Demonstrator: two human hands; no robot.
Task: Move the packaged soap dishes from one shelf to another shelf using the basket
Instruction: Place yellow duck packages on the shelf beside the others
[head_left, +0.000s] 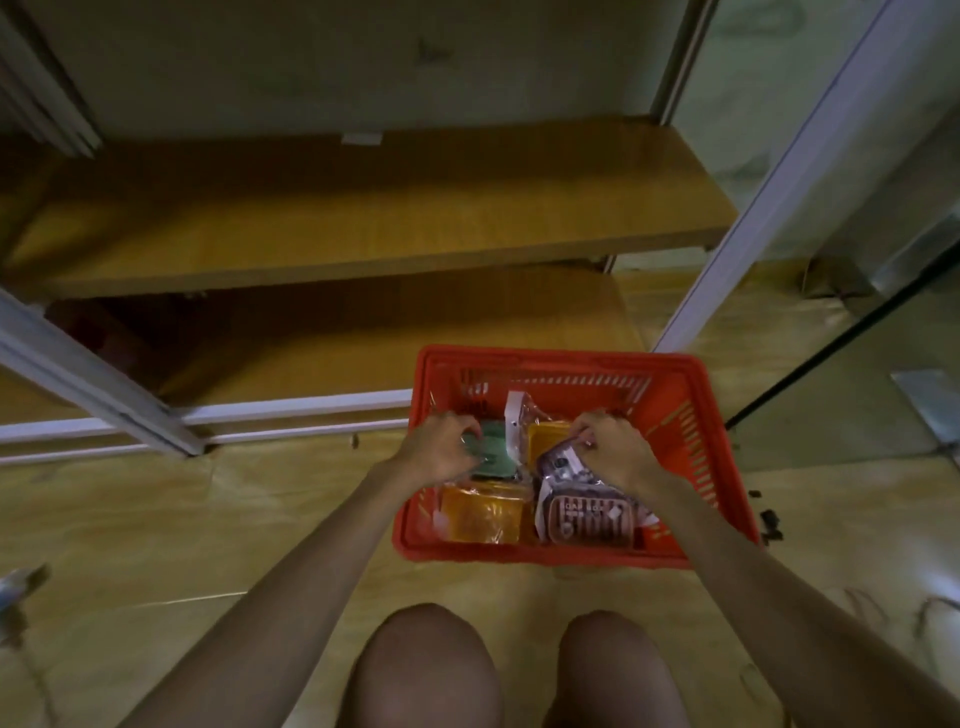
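A red plastic basket (696, 395) sits on the floor in front of my knees. Inside lie several packaged soap dishes: a green one (493, 457), two orange ones (485, 512) (545, 439), and two brown ones (589, 519) (558, 465). My left hand (441, 447) reaches into the basket's left half and grips the green pack. My right hand (615, 449) pinches the clear wrapper of the upper brown pack. A wooden shelf (363, 218) stands bare above and behind the basket, with a lower wooden shelf (389, 343) beneath it.
White metal frame posts (88, 371) (769, 208) flank the shelving, and a white rail (291, 408) runs along its base. A glass panel (857, 364) stands to the right. Small dark bits (771, 522) lie on the wood-pattern floor by the basket.
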